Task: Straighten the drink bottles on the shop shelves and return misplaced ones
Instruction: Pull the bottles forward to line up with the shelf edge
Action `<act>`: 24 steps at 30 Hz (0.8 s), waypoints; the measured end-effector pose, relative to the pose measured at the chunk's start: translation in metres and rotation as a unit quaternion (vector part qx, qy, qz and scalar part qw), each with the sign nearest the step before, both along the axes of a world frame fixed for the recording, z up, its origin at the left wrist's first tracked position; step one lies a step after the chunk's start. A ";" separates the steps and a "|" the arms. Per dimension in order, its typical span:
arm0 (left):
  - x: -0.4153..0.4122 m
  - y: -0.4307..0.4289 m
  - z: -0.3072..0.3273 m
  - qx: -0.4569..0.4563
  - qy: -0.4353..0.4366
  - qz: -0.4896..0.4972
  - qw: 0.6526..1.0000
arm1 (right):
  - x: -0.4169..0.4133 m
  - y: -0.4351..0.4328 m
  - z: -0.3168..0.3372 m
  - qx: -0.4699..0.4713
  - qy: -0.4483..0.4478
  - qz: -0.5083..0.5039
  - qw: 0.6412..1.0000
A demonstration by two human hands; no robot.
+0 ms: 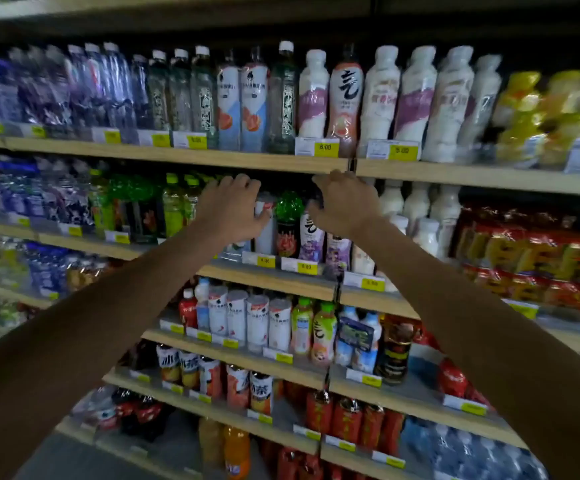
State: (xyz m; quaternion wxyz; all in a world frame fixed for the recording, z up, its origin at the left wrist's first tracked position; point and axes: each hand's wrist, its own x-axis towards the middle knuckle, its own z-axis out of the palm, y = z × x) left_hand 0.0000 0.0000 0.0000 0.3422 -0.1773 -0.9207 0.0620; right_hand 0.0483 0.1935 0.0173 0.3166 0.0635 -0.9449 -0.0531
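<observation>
Both my hands reach into the second shelf (281,271) from the top. My left hand (231,207) has its fingers spread around a white-labelled bottle (264,223), touching its top and side. My right hand (342,206) curls over the top of a purple-labelled bottle (311,233); whether it grips that bottle I cannot tell. Between the two hands stands a dark bottle with a green top and red label (287,225). On the top shelf a pink-labelled bottle (345,98) stands among white milky bottles (380,98).
Wooden shelves run in several tiers with yellow price tags (326,147) on their front edges. Water bottles (39,88) fill the left side. Red snack packs (530,251) and yellow packs (530,112) lie at the right. Lower tiers hold tea and juice bottles (257,320).
</observation>
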 end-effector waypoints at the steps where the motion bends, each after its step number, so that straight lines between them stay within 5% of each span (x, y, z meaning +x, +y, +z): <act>1: -0.011 -0.002 0.004 0.001 0.004 -0.004 1.000 | -0.010 -0.004 0.003 0.004 0.009 -0.006 1.000; 14: -0.138 0.022 0.068 0.115 0.112 -0.112 0.981 | -0.123 0.003 0.022 -0.004 0.084 -0.081 0.993; 24: -0.200 0.059 0.135 0.253 0.161 -0.176 0.937 | -0.155 0.017 0.021 0.007 0.197 -0.013 0.980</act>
